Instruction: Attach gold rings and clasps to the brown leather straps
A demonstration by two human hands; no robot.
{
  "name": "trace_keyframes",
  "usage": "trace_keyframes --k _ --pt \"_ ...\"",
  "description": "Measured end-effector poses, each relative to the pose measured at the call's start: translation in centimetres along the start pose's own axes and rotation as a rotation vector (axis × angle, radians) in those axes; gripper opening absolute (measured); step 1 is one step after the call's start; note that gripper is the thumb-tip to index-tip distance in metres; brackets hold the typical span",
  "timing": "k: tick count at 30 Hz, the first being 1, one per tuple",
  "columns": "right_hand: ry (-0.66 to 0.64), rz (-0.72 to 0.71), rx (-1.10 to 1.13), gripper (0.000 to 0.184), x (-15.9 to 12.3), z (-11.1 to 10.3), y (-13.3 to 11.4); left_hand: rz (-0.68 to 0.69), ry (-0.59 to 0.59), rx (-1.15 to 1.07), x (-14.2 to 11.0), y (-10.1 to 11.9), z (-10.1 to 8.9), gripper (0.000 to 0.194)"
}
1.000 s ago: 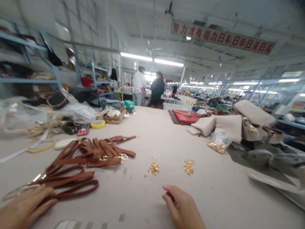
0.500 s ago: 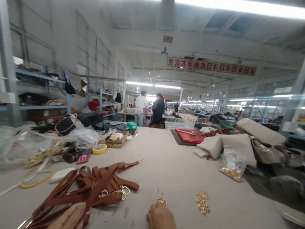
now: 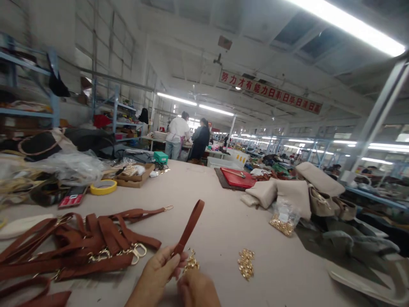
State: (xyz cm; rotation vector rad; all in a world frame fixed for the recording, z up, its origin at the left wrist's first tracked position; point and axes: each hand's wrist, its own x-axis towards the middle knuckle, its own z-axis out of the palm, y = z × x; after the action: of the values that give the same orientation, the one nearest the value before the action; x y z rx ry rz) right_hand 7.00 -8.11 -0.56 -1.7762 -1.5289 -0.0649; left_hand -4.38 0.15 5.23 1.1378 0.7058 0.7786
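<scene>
Pale tabletop [image 3: 220, 226] carries gold fittings [image 3: 192, 262]. Left hand [image 3: 159, 269] pinches brown strap [image 3: 191, 225]; right hand [image 3: 198, 288], curled, contents unseen, could scatter them by brushing.

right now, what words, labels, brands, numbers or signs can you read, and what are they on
"努力才有能力日": red characters on the hanging banner; the rest is too blurred to quote surely.
White label on the plastic bag: too blurred to read.
Brown strap in the left hand: no text seen.
</scene>
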Motion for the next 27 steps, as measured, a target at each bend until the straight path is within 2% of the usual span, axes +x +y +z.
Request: trace_keyframes --k 4,6,8,12,20,27 --pt "-0.017 0.268 0.612 0.02 1.3 -4.3 -1.0 -0.003 -0.097 0.095 -0.5 0.1 -0.7 0.038" --pt "-0.032 0.334 0.785 0.022 1.9 -5.3 -1.5 -0.007 -0.149 0.124 -0.7 -0.1 -1.0 0.036" --pt "-0.065 0.347 0.877 0.022 2.0 -5.4 -2.0 -0.005 -0.211 0.138 -1.0 -0.5 -0.9 0.034" --pt "-0.077 0.359 0.896 0.018 1.8 -4.6 -2.3 0.0 -0.299 0.138 -1.5 -0.9 -0.3 0.031" --pt "-0.092 0.358 0.817 0.014 1.6 -4.5 -1.9 0.035 -0.337 0.239 -2.1 -0.5 -0.1 0.032" --pt "-0.011 0.367 0.866 0.01 1.6 -4.4 -2.4 0.247 -0.312 0.495 -2.6 0.0 -0.4 0.031"
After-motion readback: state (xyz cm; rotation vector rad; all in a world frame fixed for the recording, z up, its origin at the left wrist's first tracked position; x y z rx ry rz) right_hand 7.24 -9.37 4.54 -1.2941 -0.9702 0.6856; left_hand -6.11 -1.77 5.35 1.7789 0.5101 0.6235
